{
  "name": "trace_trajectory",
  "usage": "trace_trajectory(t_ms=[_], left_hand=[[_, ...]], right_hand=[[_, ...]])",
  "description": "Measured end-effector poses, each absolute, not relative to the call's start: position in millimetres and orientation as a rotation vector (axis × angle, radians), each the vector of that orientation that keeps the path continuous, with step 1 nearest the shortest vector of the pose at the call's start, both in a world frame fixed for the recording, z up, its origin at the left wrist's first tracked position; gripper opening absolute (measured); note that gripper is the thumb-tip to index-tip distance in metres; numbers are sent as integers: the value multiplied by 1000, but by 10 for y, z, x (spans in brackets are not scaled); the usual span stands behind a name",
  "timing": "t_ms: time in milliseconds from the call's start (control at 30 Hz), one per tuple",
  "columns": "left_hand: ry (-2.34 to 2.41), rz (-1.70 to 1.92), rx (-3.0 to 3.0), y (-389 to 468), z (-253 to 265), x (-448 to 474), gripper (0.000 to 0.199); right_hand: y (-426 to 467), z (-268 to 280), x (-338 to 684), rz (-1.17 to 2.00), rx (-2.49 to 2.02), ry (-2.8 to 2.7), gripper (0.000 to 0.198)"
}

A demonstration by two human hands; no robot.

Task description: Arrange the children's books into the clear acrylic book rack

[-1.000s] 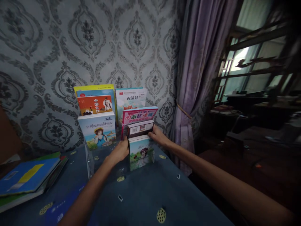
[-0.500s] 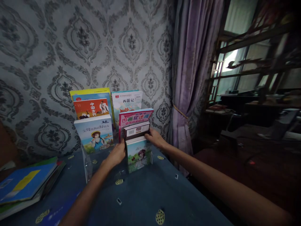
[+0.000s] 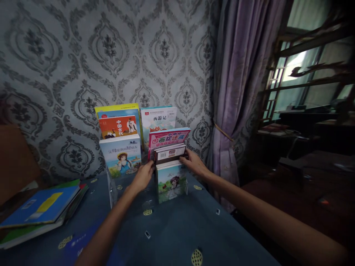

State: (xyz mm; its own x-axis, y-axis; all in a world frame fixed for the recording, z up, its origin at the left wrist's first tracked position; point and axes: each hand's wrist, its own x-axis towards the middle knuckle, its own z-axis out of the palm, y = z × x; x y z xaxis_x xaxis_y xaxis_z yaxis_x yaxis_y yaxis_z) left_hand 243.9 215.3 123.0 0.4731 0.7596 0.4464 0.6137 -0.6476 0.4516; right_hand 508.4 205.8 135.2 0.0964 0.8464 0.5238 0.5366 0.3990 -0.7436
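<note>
My left hand and my right hand grip opposite sides of a dark book with a white barcode strip along its top. This book stands upright between a pink book behind and a teal book with a girl on its cover in front. A clear stand holds the front row. Further back leans a pale book with black Chinese characters. To the left, another stack has a light-blue book in front of an orange book and a yellow-edged one.
Flat on the dark blue tablecloth at left lies a pile of books. A dark blue book lies partly under my left forearm. Behind are the patterned wall and a purple curtain.
The view has swung left, so everything sits further right in the picture. Both hands keep their grip on the dark book, which has hardly moved among the others.
</note>
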Motion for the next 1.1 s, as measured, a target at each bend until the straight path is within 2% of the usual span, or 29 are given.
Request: trace_trajectory(t_ms=[367, 567, 633, 733, 833, 1100], left_hand=[[1473, 959, 2430, 1933, 1222, 2040, 18], [1819, 813, 2385, 1695, 1255, 1455, 17], [1879, 780, 2408, 1650, 1259, 1292, 16], [1827, 812, 2456, 1613, 1242, 1121, 16], [1757, 897, 2518, 1600, 1228, 1027, 15], [1784, 1130, 2577, 1634, 1147, 856, 15]], right_hand=[[1955, 1441, 5010, 155, -1294, -1615, 59], [1727, 1557, 4717, -404, -1210, -1655, 53], [1580, 1570, 4513, -484, -1096, -1722, 49], [1375, 1487, 4157, -388, -857, -1958, 44], [1289, 1282, 3826, -169, -757, -2108, 50], [1734, 746, 3308, 278, -1063, -1903, 69]])
